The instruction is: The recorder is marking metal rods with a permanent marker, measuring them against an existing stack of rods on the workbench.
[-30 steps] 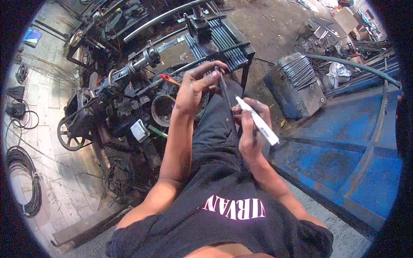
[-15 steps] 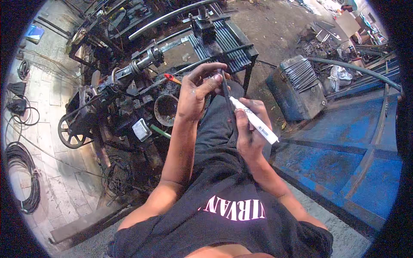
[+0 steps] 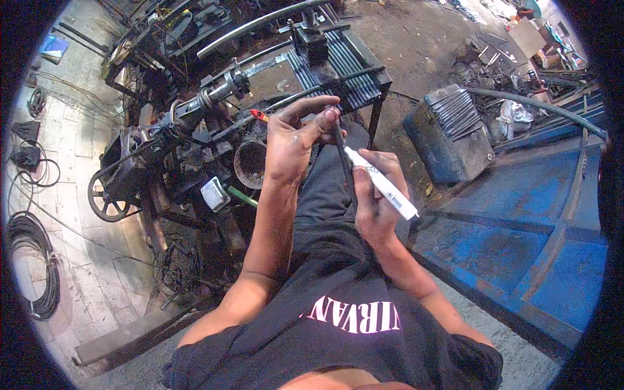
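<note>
My left hand (image 3: 290, 144) pinches the upper end of a thin dark rod (image 3: 343, 153) between thumb and fingers. The rod slants down in front of my lap toward my right hand. Closed round a white marker (image 3: 388, 187), my right hand (image 3: 376, 205) holds it slantwise, its narrow upper-left end against or very close to the rod. Whether the lower part of the rod also rests in the right fingers cannot be made out.
A machine with a handwheel (image 3: 108, 195) stands at left beside a round metal container (image 3: 252, 162). Ahead, a metal stand (image 3: 383, 77) carries several rods. More rods lie on a dark box (image 3: 468, 156) at right, near blue metal panels (image 3: 481, 253). Coiled cable (image 3: 39, 266) lies far left.
Both hands have shifted only slightly, keeping the rod and the marker. The marker's narrow end has moved a little up and left along with the rod.
</note>
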The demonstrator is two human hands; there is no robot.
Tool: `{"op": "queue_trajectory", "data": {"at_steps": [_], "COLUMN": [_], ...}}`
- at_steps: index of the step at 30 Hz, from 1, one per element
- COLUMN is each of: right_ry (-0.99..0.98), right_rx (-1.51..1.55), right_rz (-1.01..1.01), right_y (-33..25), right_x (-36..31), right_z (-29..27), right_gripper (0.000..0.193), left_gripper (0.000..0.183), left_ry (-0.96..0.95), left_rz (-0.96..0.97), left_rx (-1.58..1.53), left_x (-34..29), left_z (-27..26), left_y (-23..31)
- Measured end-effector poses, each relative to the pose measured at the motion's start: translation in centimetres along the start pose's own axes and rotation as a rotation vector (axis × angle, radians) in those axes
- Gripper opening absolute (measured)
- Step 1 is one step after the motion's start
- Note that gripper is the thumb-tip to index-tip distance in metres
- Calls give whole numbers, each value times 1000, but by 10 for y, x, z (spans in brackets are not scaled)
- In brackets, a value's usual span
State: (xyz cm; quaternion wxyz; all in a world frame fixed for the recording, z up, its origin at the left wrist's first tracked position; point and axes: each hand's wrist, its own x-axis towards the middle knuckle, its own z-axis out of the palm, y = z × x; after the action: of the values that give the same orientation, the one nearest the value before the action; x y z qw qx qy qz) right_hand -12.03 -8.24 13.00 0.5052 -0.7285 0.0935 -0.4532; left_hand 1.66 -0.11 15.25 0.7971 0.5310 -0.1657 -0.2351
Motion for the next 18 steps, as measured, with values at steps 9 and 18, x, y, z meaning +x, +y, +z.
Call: {"op": "queue_trajectory", "data": {"at_steps": [9,18], "right_ry": [11,-15], "right_rx": [-15,-39], "right_rz": [73,36], "right_y": [2,2], "right_x": [-3,-1], "right_z": [0,-1], "right_gripper": [21,19], "left_gripper": [25,26], "left_ry": [-17,-28], "left_rz": [-21,-49], "left_rx": [-54,-91], "left_x": [-1,-3], "left_z": [-2,-2], "left_y": [-2,0]}}
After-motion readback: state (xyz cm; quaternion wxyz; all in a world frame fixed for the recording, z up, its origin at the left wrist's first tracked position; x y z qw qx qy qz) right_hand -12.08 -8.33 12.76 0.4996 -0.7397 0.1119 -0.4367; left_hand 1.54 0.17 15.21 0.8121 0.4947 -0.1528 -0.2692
